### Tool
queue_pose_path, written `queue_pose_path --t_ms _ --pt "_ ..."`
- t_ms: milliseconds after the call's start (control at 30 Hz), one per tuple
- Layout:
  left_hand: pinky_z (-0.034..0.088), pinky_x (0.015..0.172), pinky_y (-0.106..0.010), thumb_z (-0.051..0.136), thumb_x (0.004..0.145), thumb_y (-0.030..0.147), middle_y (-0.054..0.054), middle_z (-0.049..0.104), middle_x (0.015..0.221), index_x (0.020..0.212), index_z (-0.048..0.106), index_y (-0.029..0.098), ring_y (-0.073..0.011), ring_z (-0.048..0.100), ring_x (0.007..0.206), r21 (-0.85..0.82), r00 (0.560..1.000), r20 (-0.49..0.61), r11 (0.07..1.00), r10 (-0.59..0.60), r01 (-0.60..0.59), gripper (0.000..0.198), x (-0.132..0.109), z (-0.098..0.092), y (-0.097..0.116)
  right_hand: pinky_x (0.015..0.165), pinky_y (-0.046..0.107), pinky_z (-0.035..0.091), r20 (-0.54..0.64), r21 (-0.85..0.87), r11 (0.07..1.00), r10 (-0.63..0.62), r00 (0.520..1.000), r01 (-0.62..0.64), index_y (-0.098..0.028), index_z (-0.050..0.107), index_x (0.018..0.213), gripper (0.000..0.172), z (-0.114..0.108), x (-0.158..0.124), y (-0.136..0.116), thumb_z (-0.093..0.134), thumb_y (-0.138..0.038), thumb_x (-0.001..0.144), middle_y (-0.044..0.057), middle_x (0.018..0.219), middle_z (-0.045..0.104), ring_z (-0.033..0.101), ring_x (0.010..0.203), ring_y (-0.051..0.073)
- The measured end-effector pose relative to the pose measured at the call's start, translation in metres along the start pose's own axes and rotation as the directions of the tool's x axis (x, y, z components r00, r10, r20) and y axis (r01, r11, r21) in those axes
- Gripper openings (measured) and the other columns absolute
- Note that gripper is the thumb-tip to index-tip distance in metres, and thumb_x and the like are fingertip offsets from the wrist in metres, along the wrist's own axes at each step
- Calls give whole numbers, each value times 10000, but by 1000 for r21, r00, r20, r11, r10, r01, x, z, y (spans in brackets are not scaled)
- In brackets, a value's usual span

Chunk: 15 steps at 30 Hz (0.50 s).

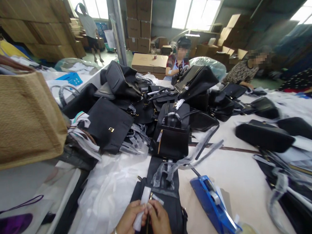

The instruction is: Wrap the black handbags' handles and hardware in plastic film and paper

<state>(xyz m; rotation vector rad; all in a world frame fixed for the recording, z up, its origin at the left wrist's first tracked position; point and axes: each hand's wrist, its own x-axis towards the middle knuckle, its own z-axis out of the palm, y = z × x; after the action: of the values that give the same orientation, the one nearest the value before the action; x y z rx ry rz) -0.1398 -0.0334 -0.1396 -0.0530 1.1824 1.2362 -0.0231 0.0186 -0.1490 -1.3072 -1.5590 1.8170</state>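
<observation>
A black backpack (168, 192) lies in front of me, its straps partly wrapped in clear film. Over it, my left hand (130, 218) is closed on a thin white wrapping strip (146, 194) that runs up and down past the fingers. My right hand (158, 218) is closed in a pinch beside it, its fingertips meeting the left ones at the strip's edge. A gold zipper (151, 196) on the bag shows just above the right fingers. Whether the right fingers grip the strip or the zipper pull is hard to see. To the right stands a blue tape dispenser (211, 204).
Black bags are heaped ahead, among them a backpack (174, 140) and a flap bag (107, 124). White wrapping sheets (107, 188) lie at left, below a tan woven bag (24, 116). More black bags (264, 134) lie right. Several people are beyond the table.
</observation>
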Motion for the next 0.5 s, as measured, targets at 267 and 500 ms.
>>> queue_pose_path --t_ms 267,500 --pt "359 450 -187 675 723 379 17 601 615 773 536 148 -75 495 471 193 987 -41 971 153 -142 274 2 1 -13 455 207 370 61 81 987 132 989 -137 -179 610 806 432 -12 7 -2 594 -605 736 12 639 632 568 563 149" --pt "385 410 -217 595 749 411 14 626 622 1097 449 158 -128 543 445 481 967 -73 858 244 -180 455 11 -2 -22 439 225 358 160 358 902 197 967 -243 -171 521 659 453 4 19 20 690 -590 633 -39 493 536 483 396 108"
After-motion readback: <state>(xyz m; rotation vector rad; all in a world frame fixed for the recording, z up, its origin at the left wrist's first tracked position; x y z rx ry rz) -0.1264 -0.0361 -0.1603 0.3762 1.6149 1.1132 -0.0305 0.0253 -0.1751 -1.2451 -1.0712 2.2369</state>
